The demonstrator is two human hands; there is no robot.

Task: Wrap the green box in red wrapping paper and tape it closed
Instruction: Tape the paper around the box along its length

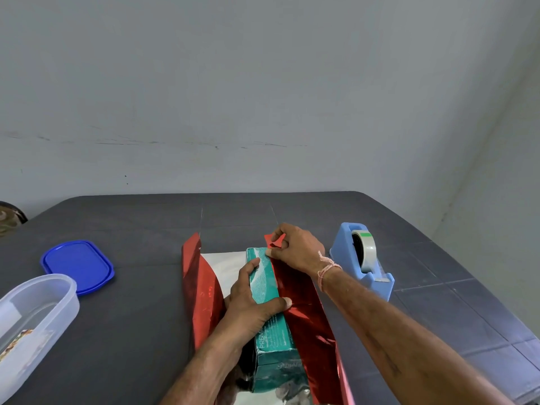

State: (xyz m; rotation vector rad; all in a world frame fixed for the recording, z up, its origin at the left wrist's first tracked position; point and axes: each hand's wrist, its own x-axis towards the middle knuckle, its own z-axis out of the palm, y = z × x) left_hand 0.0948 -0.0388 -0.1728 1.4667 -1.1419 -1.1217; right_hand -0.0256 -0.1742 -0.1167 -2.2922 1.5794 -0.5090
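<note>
Box orientation: the green box (271, 302) lies flat at the middle of the red wrapping paper (304, 314). Its long axis runs from me toward the far wall, with the far end leaning slightly left. The near end face points at me and the print runs along its length.

The paper's pale inner side shows to the left of the box. Its left flap stands up, and its right flap rises against the box's right side.

My left hand (251, 302) lies spread on the box top, pressing down, with the thumb reaching to the right edge. My right hand (295, 247) pinches the paper's far corner at the box's far right corner.

Surface: dark grey table (131, 229) against a plain grey wall (263, 83). A blue tape dispenser (362, 258) stands to the right. A blue lid (77, 266) and a clear container (32, 317) sit to the left.
</note>
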